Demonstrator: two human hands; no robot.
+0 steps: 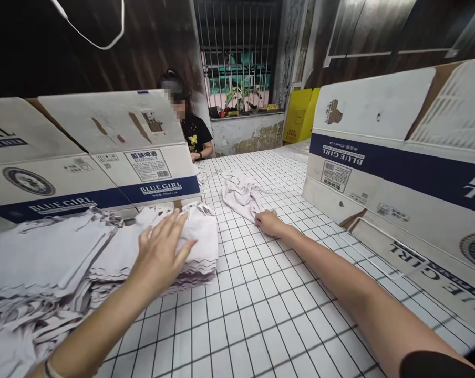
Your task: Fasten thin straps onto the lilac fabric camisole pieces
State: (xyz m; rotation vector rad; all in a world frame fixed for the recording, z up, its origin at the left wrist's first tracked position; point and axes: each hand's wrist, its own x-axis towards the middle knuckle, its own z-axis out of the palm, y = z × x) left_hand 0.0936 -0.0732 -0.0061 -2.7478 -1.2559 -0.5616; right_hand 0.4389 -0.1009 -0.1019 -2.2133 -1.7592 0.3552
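Observation:
Stacked pale fabric pieces [200, 239] with wavy layered edges lie on the white grid-patterned table [237, 315]. My left hand [162, 247] is over this stack, its fingers spread; whether it touches the top layer is hard to tell. Farther forward, my right hand [269, 223] has its fingers closed on the near corner of a crumpled pale cloth [241, 194], which lies on the table. To the left, more fabric stacks [44, 252] and loose strips spread toward the near edge.
Cardboard boxes stand at the left [143, 152] and right [379, 152] sides of the table. A person in a black shirt [198, 134] is behind the left box. A yellow box [298, 115] stands near the barred window [237, 58].

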